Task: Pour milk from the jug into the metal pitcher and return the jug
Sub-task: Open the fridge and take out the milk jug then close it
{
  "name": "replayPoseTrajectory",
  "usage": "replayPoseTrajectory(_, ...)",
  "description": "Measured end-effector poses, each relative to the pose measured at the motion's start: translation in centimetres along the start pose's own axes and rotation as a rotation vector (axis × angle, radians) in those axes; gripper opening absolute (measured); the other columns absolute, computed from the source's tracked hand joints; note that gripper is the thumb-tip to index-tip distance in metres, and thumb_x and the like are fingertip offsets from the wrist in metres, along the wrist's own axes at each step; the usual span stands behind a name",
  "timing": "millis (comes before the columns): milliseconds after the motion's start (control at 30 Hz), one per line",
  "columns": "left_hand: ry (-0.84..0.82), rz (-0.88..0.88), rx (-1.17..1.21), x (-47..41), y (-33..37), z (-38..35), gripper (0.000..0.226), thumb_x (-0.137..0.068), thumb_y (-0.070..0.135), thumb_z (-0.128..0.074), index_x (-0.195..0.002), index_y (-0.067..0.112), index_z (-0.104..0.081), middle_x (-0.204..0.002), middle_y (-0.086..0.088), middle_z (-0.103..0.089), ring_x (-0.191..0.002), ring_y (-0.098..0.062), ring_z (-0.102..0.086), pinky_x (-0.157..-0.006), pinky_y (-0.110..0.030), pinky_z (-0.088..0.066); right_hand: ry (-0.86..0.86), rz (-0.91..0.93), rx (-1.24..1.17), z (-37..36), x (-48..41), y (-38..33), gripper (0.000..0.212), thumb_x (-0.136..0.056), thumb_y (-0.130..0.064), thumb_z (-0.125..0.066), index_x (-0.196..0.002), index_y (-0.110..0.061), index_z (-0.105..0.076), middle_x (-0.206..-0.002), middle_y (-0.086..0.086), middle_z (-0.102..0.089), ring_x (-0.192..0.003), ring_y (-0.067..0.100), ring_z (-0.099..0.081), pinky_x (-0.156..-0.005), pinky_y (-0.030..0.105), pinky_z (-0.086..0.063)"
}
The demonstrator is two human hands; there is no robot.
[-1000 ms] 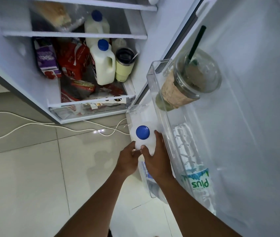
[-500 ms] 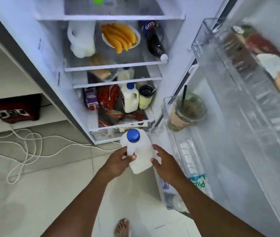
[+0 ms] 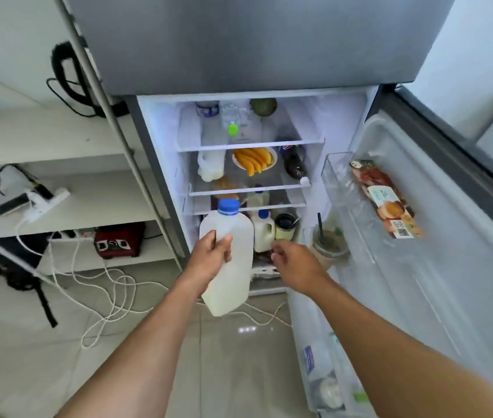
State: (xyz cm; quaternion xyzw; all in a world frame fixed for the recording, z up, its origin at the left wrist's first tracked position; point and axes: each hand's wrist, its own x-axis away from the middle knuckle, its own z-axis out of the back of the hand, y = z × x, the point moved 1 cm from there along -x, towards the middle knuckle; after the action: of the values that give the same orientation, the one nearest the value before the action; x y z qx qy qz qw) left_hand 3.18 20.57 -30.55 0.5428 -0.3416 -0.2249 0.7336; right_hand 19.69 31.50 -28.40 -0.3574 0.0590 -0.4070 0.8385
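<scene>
left grip (image 3: 213,251) clenched round one milk jug (image 3: 233,267), right hand (image 3: 295,265) released, empty

Only one view: head cam, wide-angle, high up, looking forward and down. It faces the open fridge (image 3: 251,182) from near, both forearms coming from bottom edge. Floor (image 3: 43,342) at left, fridge door (image 3: 420,267) at right.

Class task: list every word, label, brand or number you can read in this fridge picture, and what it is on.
No text reads clearly.
Food packet in the door shelf: label and square code, too blurred.
Dark bottle: round logo, unreadable.
Bottle in the lower door bin: blue label, blurred.
Milk jug in the left hand: no label visible.
</scene>
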Motion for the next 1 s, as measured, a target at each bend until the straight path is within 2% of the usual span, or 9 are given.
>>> replayPoseTrajectory(133, 0.204, -0.064, 0.13, 2.6, 5.4, 0.8, 0.026, -0.097, 0.031, -0.059, -0.075, 0.019, -0.052, -0.063, 0.002, -0.05, -0.058, -0.016, -0.043, -0.064, -0.03, -0.038, 0.095, 0.105, 0.106, 6.5, 2.1, -3.2, 0.027, -0.094, -0.022, -0.048, -0.117, -0.016, -0.062, -0.105, 0.009, -0.069, -0.092, 0.027, -0.063, -0.082, 0.042, -0.054)
replayPoseTrajectory(233, 0.29, -0.151, 0.136, 5.6, 9.2, 0.2, 0.026, -0.09, 0.037, -0.068, -0.073, 0.019, -0.059, -0.059, 0.005, -0.052, -0.054, -0.015, -0.044, -0.059, -0.029, -0.037, 0.223, 0.186, 0.223, 11.1, 5.1, -4.6, 0.029, -0.096, -0.022, -0.045, -0.118, -0.012, -0.062, -0.115, 0.011, -0.064, -0.111, 0.03, -0.054, -0.094, 0.042, -0.047)
replayPoseTrajectory(333, 0.346, -0.221, 0.127, 8.6, 12.4, -0.8, 0.029, -0.088, 0.039, -0.071, -0.07, 0.019, -0.059, -0.057, 0.006, -0.049, -0.052, -0.012, -0.044, -0.054, -0.025, -0.035, 0.322, 0.229, 0.383, 14.9, 8.1, -5.6, 0.035, -0.097, -0.026, -0.042, -0.129, -0.016, -0.054, -0.135, 0.006, -0.052, -0.132, 0.028, -0.034, -0.11, 0.046, -0.029)
replayPoseTrajectory(467, 0.378, -0.29, 0.104, 13.0, 16.4, -3.0, 0.03, -0.088, 0.043, -0.069, -0.074, 0.02, -0.057, -0.059, 0.005, -0.051, -0.051, -0.011, -0.046, -0.051, -0.022, -0.035, 0.355, 0.099, 0.545, 18.6, 11.5, -5.3, 0.049, -0.095, -0.028, -0.045, -0.141, -0.015, -0.037, -0.152, 0.013, -0.027, -0.144, 0.038, -0.01, -0.115, 0.057, -0.008)
replayPoseTrajectory(533, 0.38, -0.31, 0.104, 14.8, 17.8, -4.2, 0.032, -0.088, 0.044, -0.069, -0.071, 0.02, -0.056, -0.058, 0.005, -0.051, -0.05, -0.01, -0.046, -0.049, -0.022, -0.035, 0.354, -0.011, 0.6, 19.6, 12.8, -4.5, 0.057, -0.095, -0.029, -0.043, -0.147, -0.015, -0.026, -0.157, 0.015, -0.014, -0.145, 0.044, 0.005, -0.112, 0.065, 0.004)
replayPoseTrajectory(600, 0.387, -0.325, 0.123, 16.5, 18.9, -5.2, 0.032, -0.086, 0.046, -0.07, -0.075, 0.018, -0.057, -0.059, 0.005, -0.052, -0.052, -0.011, -0.047, -0.05, -0.023, -0.036, 0.368, -0.107, 0.605, 20.6, 14.4, -3.4, 0.06, -0.094, -0.034, -0.041, -0.149, -0.016, -0.021, -0.158, 0.016, -0.01, -0.143, 0.049, 0.008, -0.108, 0.07, 0.008)
replayPoseTrajectory(700, 0.395, -0.341, 0.133, 18.2, 20.0, -6.2, 0.03, -0.086, 0.046, -0.07, -0.079, 0.02, -0.056, -0.061, 0.005, -0.052, -0.053, -0.012, -0.046, -0.052, -0.023, -0.036, 0.292, -0.16, 0.619, 21.7, 16.4, -1.9, 0.064, -0.094, -0.034, -0.042, -0.148, -0.014, -0.015, -0.159, 0.011, -0.009, -0.144, 0.049, 0.005, -0.106, 0.073, -0.007)
replayPoseTrajectory(800, 0.394, -0.364, 0.085, 19.7, 20.3, -7.2, 0.036, -0.088, 0.045, -0.067, -0.07, 0.019, -0.049, -0.058, 0.005, -0.05, -0.053, -0.013, -0.046, -0.052, -0.024, -0.036, 0.255, -0.087, 0.674, 22.6, 17.6, -1.0, 0.07, -0.092, -0.035, -0.049, -0.149, -0.017, -0.012, -0.158, 0.004, -0.017, -0.145, 0.042, -0.003, -0.101, 0.066, -0.028)
replayPoseTrajectory(1000, 0.433, -0.361, 0.085, 21.4, 19.1, -7.1, 0.037, -0.088, 0.043, -0.067, -0.063, 0.021, -0.052, -0.06, 0.002, -0.052, -0.055, -0.016, -0.049, -0.053, -0.025, -0.037, 0.243, -0.024, 0.74, 22.2, 19.2, -1.0, 0.066, -0.09, -0.036, -0.052, -0.146, -0.012, -0.024, -0.152, 0.007, -0.032, -0.146, 0.039, -0.009, -0.105, 0.059, -0.031)
